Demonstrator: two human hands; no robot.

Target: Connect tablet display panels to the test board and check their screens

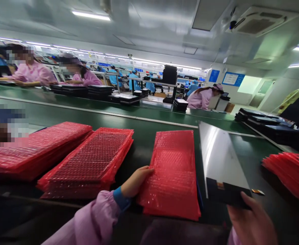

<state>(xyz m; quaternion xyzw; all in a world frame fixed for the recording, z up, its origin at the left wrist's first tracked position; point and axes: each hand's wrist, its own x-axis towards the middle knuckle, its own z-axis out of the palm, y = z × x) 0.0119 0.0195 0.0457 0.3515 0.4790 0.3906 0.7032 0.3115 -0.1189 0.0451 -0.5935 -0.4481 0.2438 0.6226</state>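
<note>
My left hand [135, 181], in a pink sleeve with a blue cuff, grips the left edge of a red bubble-wrap bag [173, 170] that lies flat on the green conveyor belt [149, 131]. My right hand [251, 223] holds the near end of a long, flat, glossy display panel [221, 160], which points away from me just right of the bag. A small gold flex tab [257, 192] sticks out at the panel's near corner.
Two stacks of red bubble bags [88, 163] [32, 149] lie to the left, another stack [292, 177] at the right edge. Dark panels [264, 120] are piled at the far right. People in pink coats [32, 73] work across the belt beside black trays [98, 91].
</note>
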